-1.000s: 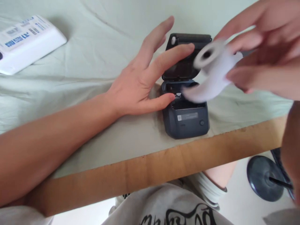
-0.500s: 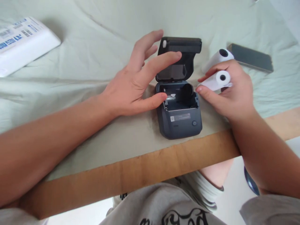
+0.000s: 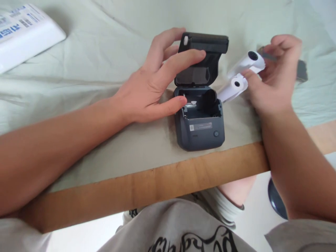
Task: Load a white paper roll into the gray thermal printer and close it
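A dark blue label printer [image 3: 202, 134] stands near the table's front edge with its black lid [image 3: 201, 66] raised and its compartment exposed. My left hand [image 3: 157, 80] has its fingers spread, the index finger against the lid and the thumb at the compartment's left rim. Right of the printer lie two white paper rolls, a larger one [image 3: 243, 65] behind and a smaller one [image 3: 231, 90] in front. My right hand [image 3: 278, 77] is at the larger roll, its thumb and fingers closed around that roll's right end and loose paper edge.
A dark flat block [image 3: 302, 71] lies partly behind my right hand. At the upper left is a white package [image 3: 34, 38] with blue print. A wooden strip [image 3: 157, 182] runs along the front edge of the cloth-covered table [image 3: 118, 154].
My right hand has let go of the smaller roll, which now lies beside the printer, and has moved up and right to the larger roll. My left hand keeps its pose.
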A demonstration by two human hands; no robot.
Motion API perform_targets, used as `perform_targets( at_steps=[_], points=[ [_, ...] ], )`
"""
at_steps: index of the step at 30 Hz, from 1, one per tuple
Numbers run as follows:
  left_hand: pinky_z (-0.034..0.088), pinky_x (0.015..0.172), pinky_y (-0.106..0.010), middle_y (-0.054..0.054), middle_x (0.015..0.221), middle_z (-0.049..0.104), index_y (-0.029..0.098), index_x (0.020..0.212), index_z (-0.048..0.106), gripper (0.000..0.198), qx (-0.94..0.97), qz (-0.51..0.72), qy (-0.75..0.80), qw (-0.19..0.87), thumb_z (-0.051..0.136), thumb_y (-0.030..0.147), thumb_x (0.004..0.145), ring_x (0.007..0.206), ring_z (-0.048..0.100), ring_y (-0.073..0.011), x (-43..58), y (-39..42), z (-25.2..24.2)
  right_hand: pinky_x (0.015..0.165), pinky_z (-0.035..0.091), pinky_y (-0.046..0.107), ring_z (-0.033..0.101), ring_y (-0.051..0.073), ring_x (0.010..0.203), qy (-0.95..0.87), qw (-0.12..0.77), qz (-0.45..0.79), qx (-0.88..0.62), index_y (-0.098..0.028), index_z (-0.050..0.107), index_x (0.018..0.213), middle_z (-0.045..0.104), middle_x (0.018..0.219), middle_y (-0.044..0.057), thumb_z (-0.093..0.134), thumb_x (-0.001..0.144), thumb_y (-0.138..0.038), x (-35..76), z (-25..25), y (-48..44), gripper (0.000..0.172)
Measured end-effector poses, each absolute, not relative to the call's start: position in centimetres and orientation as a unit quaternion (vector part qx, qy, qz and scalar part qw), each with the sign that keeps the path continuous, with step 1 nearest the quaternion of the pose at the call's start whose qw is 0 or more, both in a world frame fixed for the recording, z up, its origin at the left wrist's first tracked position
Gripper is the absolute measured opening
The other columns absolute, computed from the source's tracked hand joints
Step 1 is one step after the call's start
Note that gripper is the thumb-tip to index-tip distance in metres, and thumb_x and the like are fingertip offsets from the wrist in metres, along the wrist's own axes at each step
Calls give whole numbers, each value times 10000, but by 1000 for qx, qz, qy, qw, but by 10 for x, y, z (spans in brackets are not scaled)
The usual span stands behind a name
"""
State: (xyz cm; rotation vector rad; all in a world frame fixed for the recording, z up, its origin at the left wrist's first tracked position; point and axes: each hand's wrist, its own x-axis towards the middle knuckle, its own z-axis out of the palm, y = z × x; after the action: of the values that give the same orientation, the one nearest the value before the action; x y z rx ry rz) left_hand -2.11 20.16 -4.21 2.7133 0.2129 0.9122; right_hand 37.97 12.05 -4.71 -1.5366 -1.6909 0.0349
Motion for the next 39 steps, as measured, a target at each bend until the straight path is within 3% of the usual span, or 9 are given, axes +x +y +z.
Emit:
perform_targets(
  at_steps=[5,10,14,17,21,25,29,33,39],
  points=[
    [324,1462,-811,-235,1945,222,190,1890,348,1082,933,298,107,174,220,971,1152,1864,286,-513,-18,200,-45,870,574,383,661,221,944,-636,429,10,-641,-298,535,1435,696,1109,71,900,846,-235,361,-57,130,696],
    [368,1460,-780,-242,1934,265,191,1873,380,1003,927,305,93,200,312,918,1186,1805,407,-469,-19,196,-43,771,482,392,558,211,805,-632,458,-12,-624,-283,625,1390,667,995,55,748,884,-216,358,-50,114,525],
    [434,1455,-730,-261,1925,317,183,1843,457,921,917,324,100,212,376,845,1208,1728,522,-442,-19,193,-47,962,563,443,630,250,963,-670,394,-17,-629,-294,737,1209,723,1055,85,761,912,-303,370,-46,100,298],
    [484,1402,-748,-253,1933,313,224,1854,457,900,920,329,92,194,389,837,1199,1691,557,-451,-21,196,-52,1055,597,472,684,281,1088,-684,372,-13,-627,-294,767,1223,779,1164,111,876,873,-391,374,-46,97,379],
    [503,1405,-675,-199,1946,336,320,1869,453,844,923,321,102,184,412,818,1189,1683,572,-414,-26,200,-53,867,589,439,685,245,902,-656,446,-27,-608,-310,662,1440,763,1108,90,927,882,-587,367,-45,103,677],
    [455,1434,-722,-233,1911,363,247,1873,444,878,927,323,97,165,373,810,1202,1748,488,-448,-28,200,-49,741,532,427,675,213,786,-630,593,-92,-493,-320,660,1144,694,970,50,909,869,-840,332,-15,89,638],
    [365,1469,-787,-216,1896,394,263,1870,447,868,920,342,85,170,397,818,1204,1825,366,-511,-27,200,-48,957,626,529,808,285,1027,-769,439,-86,-456,-358,837,1241,826,1092,63,909,1004,-563,281,26,52,322],
    [306,1437,-874,-231,1875,368,241,1884,374,948,930,335,67,137,339,888,1192,1818,351,-555,-28,203,-47,959,710,374,858,187,1119,-842,310,-73,-435,-335,760,1320,866,1254,21,701,1137,-227,249,35,47,221],
    [326,1447,-857,-276,1892,353,188,1860,397,885,930,324,71,158,328,803,1228,1802,395,-532,-26,202,-47,871,707,379,857,204,1017,-840,303,29,-448,-276,595,1075,870,1203,26,675,1146,-301,248,22,72,110]
  ],
)
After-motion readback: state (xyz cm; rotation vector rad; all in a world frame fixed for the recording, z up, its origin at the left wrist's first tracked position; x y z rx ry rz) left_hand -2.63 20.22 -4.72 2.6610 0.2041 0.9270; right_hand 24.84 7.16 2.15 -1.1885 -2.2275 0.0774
